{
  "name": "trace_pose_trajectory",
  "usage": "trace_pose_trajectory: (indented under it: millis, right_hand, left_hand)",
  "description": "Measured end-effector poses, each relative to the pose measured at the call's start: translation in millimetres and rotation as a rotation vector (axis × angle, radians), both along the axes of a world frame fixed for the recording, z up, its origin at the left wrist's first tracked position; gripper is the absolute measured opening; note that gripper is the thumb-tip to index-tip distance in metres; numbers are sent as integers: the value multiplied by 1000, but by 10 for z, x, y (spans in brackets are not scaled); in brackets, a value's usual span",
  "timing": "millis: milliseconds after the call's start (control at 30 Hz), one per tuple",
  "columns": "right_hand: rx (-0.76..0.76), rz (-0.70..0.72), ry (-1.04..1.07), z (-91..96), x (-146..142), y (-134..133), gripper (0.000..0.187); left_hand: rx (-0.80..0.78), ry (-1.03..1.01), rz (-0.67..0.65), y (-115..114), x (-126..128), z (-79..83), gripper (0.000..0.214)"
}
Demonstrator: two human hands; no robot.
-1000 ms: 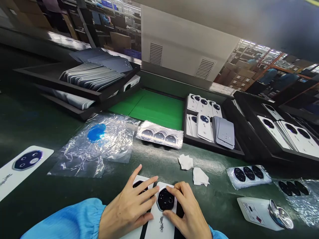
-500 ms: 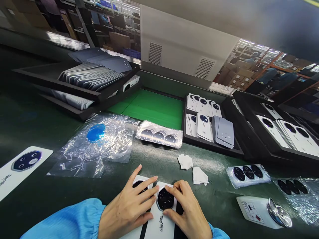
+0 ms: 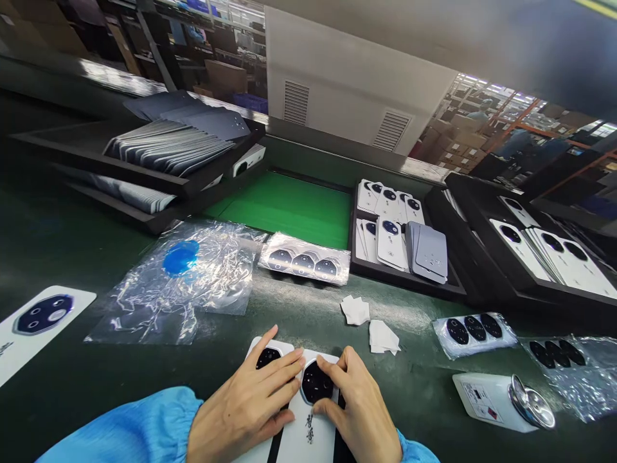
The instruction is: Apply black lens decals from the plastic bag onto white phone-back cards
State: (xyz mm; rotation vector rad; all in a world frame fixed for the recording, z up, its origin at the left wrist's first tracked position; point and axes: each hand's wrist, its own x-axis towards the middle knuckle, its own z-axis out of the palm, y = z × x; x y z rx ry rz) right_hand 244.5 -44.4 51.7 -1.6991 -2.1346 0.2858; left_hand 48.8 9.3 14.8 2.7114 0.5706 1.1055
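Note:
Two white phone back panels lie side by side at the bottom middle. The right panel [image 3: 301, 444] bears black lettering and a black round camera cover [image 3: 317, 384] near its top. My right hand [image 3: 361, 405] grips that cover at its edge, index finger above and thumb below. Across the left panel [image 3: 286, 346] lies my left hand [image 3: 245, 405], palm down with fingers stretched out, holding nothing. Its fingertips reach the right panel's edge beside the cover. Part of the left panel's own black camera area [image 3: 268, 357] shows behind the fingers.
Packs of camera covers [image 3: 303, 258] and a clear plastic bag [image 3: 212, 283] lie ahead. White wipes [image 3: 355, 311] sit beyond my right hand, a metal-capped bottle [image 3: 496, 399] to its right. Trays [image 3: 409, 276] of panels line the back; another panel [image 3: 48, 334] lies far left.
The whole scene has shifted slightly left in view. My hands stay on the panels in nearly the same pose, with the right thumb and index finger still at the camera cover.

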Motion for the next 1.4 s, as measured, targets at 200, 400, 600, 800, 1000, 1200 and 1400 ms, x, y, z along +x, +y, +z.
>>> trace_pose_trajectory:
  millis: [200, 400, 600, 800, 1000, 1200, 1400]
  right_hand:
    - [104, -23, -69, -87, -10, -66, 62]
    - [246, -77, -87, -234, -51, -223, 44]
    - [374, -118, -8, -325, -100, -303, 35]
    - [362, -114, 65, -300, -92, -373, 36]
    - [410, -97, 134, -336, -94, -444, 43]
    - [435, -77, -2, -422, -104, -530, 58]
    - [518, 16, -219, -407, -18, -531, 39]
  left_hand:
    - [49, 30, 3, -14, -3, -41, 22]
    - [79, -7, 45, -5, 29, -7, 17]
    - [131, -27, 66, 4, 51, 32, 19]
    - [179, 0, 104, -26, 73, 18, 21]
    - [224, 65, 127, -83, 50, -52, 25]
    - [223, 108, 123, -83, 14, -32, 33]
    - [258, 94, 135, -79, 44, 88, 40]
